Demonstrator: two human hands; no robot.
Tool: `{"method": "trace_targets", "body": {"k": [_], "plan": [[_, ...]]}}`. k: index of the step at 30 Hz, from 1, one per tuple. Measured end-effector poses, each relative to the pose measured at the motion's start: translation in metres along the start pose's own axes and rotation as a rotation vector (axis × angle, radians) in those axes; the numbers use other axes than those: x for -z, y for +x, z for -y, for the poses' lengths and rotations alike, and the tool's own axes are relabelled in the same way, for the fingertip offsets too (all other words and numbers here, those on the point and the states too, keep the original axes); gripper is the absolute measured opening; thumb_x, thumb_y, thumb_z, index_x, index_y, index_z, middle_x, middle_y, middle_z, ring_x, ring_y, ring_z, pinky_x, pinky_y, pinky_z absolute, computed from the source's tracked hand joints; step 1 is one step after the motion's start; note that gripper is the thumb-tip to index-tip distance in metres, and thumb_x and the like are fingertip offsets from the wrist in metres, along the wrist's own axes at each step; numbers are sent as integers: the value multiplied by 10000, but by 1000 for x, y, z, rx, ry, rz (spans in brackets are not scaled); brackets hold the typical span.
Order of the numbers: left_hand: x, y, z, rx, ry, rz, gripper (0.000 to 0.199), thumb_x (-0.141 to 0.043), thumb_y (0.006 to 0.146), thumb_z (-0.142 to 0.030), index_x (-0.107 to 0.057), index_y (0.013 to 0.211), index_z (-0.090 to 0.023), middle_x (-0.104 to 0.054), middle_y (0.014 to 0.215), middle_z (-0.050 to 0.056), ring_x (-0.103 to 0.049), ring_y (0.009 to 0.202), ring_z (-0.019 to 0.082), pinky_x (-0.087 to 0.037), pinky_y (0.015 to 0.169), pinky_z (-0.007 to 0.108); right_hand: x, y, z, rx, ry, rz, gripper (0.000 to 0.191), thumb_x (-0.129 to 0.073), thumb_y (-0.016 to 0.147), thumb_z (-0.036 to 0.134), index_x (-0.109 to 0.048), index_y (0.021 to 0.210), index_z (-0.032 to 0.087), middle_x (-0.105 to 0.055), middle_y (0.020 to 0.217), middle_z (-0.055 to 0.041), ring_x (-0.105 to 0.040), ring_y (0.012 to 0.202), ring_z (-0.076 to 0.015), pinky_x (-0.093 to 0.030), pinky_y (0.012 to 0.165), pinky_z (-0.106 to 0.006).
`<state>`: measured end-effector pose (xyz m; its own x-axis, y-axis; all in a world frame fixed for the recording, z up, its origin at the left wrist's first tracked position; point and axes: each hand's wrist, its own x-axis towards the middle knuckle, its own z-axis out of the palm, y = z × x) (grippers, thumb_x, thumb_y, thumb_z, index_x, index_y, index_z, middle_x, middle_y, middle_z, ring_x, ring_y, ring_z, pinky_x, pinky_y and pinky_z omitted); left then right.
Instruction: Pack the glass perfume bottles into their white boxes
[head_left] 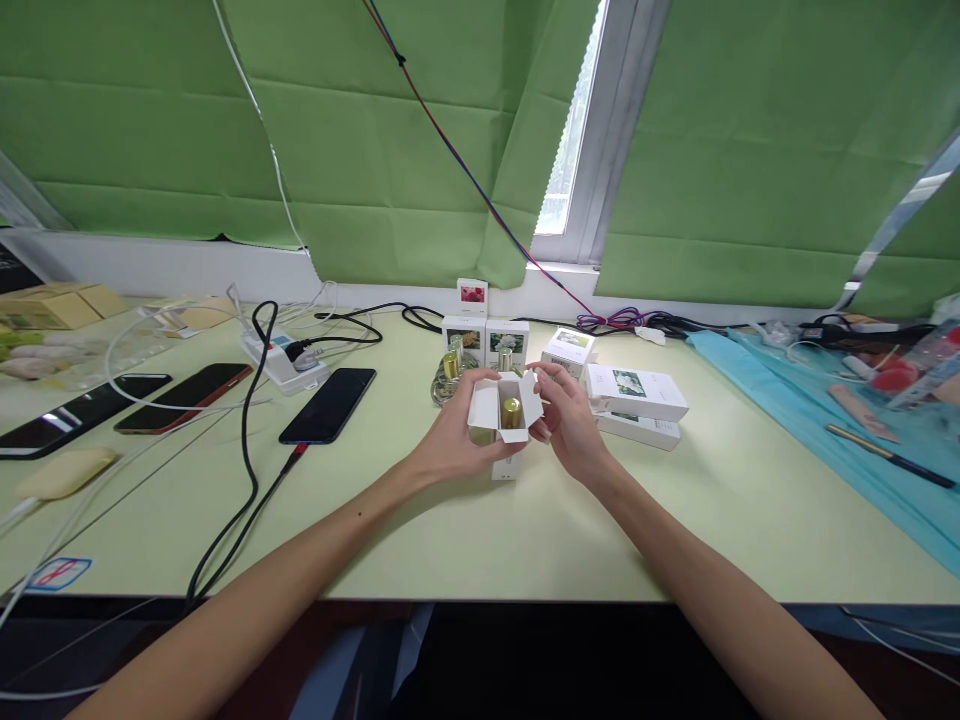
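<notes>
A small white box [504, 437] with its top flaps open is in front of me, and a gold bottle cap [511, 412] shows inside it. My left hand [463, 428] is wrapped round the box from the left. The fingers of my right hand [568, 415] are closed on the box's right flap. Just behind stand glass bottles, one with a gold cap [451, 364] and one with a silver cap [505, 358]. Beyond them are flower-printed white boxes [507, 337]. More white boxes [634, 388] lie stacked right of my right hand.
Three phones, one of them black [328, 405], lie at the left near a white power strip [285, 365] and loose cables. A blue plastic sheet [795, 430] with a pen [890, 455] covers the right side. Green curtains [390, 150] hang behind the table [420, 550].
</notes>
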<state>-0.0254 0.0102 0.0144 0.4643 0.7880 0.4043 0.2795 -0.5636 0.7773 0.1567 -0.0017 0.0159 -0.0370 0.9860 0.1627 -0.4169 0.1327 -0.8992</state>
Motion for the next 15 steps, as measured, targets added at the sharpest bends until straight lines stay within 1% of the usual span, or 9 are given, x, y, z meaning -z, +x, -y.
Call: {"method": "trace_targets", "body": {"k": [3,9,15], "plan": [[0,0,3,-17,-3,-8,703,-806,762,-408,-364,1291,-268,-679,1075,39,-685,987,262,-530,840,405,1,0,-1,0,4,9,428,-774,799,529,-573,1054,249,-521,632,97,-398,396,-54,-294,404,-219],[0,1,4,-70,2,-52,672,-814,756,-404,-388,1259,-274,-659,1049,37,-671,933,242,-525,772,381,1,-1,-1,-7,-36,39,450,-786,795,504,-553,1077,242,-536,552,103,-381,404,-63,-298,416,-209],[0,1,5,-69,-13,-61,666,-812,760,-413,-397,1261,-274,-655,1054,43,-678,907,242,-526,754,381,1,-1,-1,-7,-74,47,502,-812,773,518,-538,1090,241,-563,584,101,-385,415,-59,-304,415,-208]]}}
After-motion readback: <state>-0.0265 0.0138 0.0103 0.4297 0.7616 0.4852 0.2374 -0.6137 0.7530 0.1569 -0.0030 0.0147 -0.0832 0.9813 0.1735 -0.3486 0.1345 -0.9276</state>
